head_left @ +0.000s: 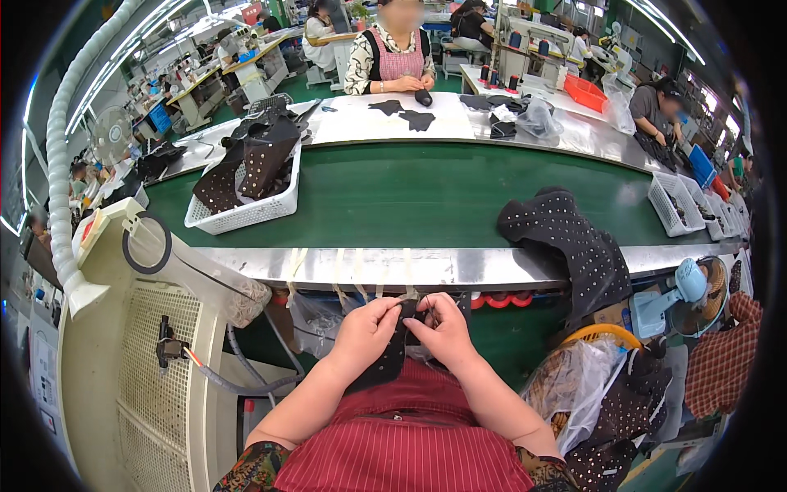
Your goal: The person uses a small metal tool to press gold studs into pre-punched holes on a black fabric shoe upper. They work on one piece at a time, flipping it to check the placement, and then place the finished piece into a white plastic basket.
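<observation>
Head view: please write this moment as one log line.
left grip: pinching dark fabric; right grip: same fabric; white basket: on green surface

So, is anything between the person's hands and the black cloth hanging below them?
Nothing visible is in the way: the left hand and right hand both touch the black cloth near its upper end.

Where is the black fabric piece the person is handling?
The black fabric piece is below centre in the head view, between the left hand and right hand, in front of the red striped apron.
</observation>
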Motion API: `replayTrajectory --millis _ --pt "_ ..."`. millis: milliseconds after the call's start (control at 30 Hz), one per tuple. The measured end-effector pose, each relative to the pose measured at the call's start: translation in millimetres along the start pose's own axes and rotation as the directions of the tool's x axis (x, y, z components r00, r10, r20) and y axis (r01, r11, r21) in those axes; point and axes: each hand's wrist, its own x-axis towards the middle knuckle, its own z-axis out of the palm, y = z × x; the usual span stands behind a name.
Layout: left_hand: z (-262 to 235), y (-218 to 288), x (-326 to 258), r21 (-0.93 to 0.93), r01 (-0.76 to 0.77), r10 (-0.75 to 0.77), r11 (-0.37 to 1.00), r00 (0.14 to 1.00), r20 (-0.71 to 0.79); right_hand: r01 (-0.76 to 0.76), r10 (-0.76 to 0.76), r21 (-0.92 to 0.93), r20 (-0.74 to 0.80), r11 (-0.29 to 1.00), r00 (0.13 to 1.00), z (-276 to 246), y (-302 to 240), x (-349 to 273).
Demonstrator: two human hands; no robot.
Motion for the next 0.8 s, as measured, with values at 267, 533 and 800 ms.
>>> replayTrajectory --millis 267,533,800 --pt "1 0 -3 0.053 -0.048 0.05 0.997 0.998 -0.032 -0.005 0.003 0.041 0.033 0.999 0.999 -3 -3 -3" --pt "-7 8 -4 0.047 -0.019 0.021 0.999 0.999 -0.045 -0.079 0.074 0.105 0.056 0.991 0.996 -2 14 -5" --pt "-9 9 -2 0.018 -0.013 0.014 1.0 0.999 -0.042 -0.165 0.162 0.095 0.044 0.982 0.986 -4 13 -4"
